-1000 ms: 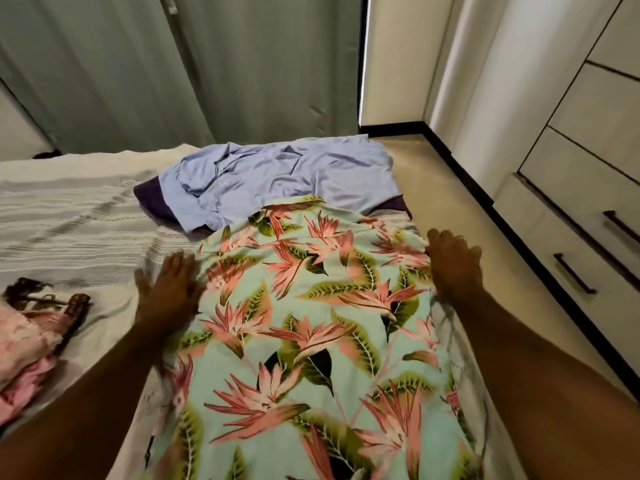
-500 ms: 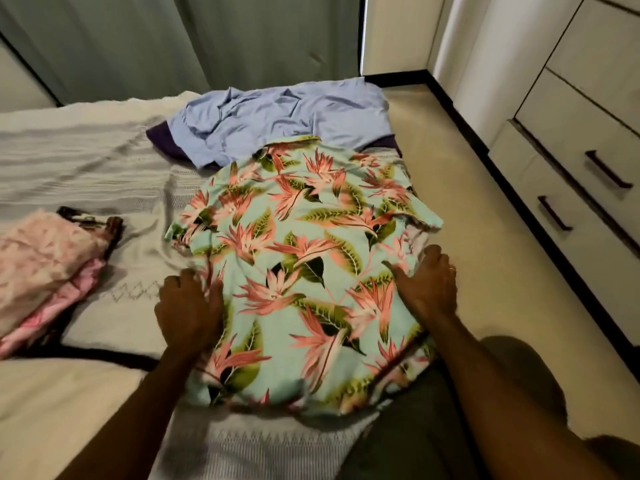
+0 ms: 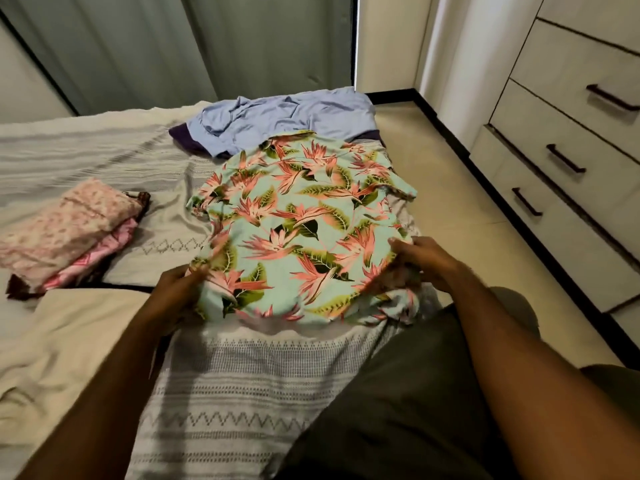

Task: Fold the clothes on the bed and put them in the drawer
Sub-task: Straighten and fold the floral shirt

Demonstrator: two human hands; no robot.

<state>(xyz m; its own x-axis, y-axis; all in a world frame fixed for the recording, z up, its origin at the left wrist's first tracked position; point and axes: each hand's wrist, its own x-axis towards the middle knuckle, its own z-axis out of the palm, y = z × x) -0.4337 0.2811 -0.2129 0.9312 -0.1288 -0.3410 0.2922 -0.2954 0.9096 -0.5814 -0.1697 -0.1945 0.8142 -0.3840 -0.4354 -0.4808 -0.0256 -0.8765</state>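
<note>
The floral shirt (image 3: 298, 230) lies spread on the right part of the bed (image 3: 86, 157), its near hem lifted off the patterned blanket (image 3: 242, 386). The left hand (image 3: 176, 292) grips the near-left corner of the hem with fingers curled under the cloth; the right hand (image 3: 420, 259) pinches the bunched near-right corner. Half a second ago both hands lay flat on the sides of the shirt, pressing it smooth; they have since slid to the hem and closed on it, and the near edge now stands clear of the bed. Judgement: smoothing is finished and the first fold, hem toward collar, is about to begin. Just beyond the shirt, touching its far edge, a light blue garment (image 3: 284, 116) lies crumpled and unfolded over something dark purple. On the left of the bed, well apart from the shirt, sits a folded pink stack (image 3: 65, 230). To the right, across a strip of floor, the drawer unit (image 3: 568, 174) shows all visible drawers closed. Judgement: the task is partway through, with at least two garments left to fold and none seen in a drawer.
</note>
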